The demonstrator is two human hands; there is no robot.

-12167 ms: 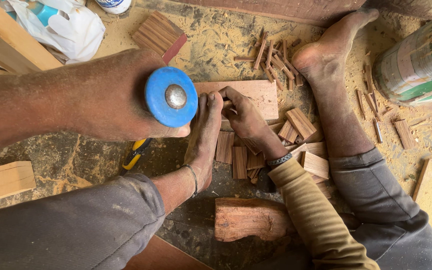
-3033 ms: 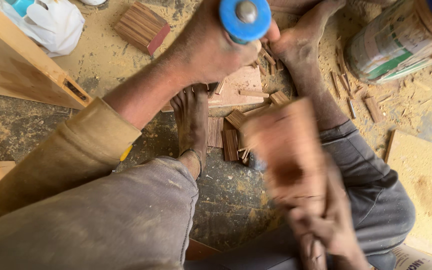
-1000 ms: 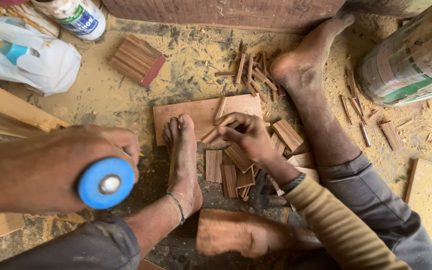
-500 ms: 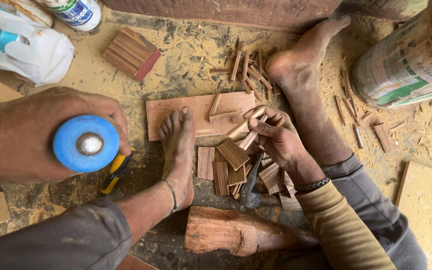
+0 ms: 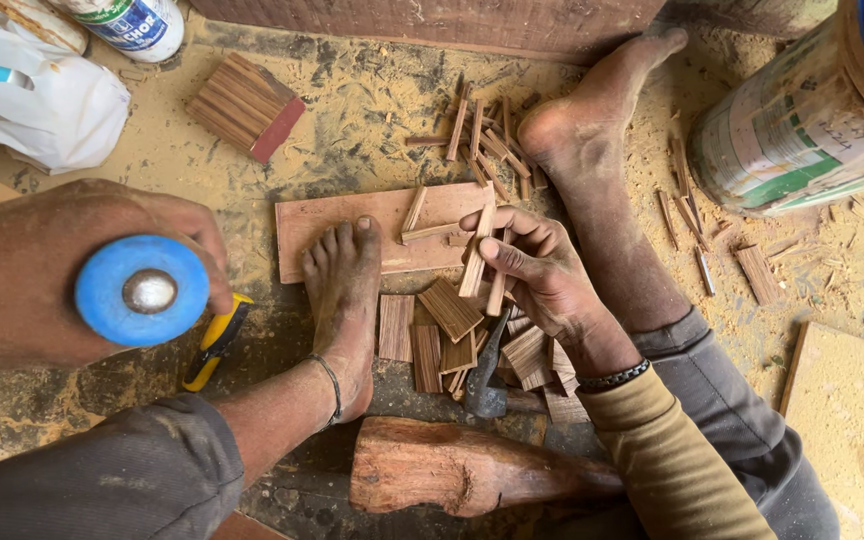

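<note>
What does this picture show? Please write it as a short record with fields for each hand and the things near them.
left hand: closed around a tool with a round blue end, raised above the floor
right hand: holds thin wood strips upright in its fingers
under the strips: flat board, with the left foot on its edge
near right hand: small wood tiles, hammer
near left hand: yellow tool on the floor
front: rough wood block

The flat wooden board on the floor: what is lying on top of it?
On the flat board lie the toes of the left foot and two thin wood strips. The right hand with its sticks covers the board's right end.
</note>
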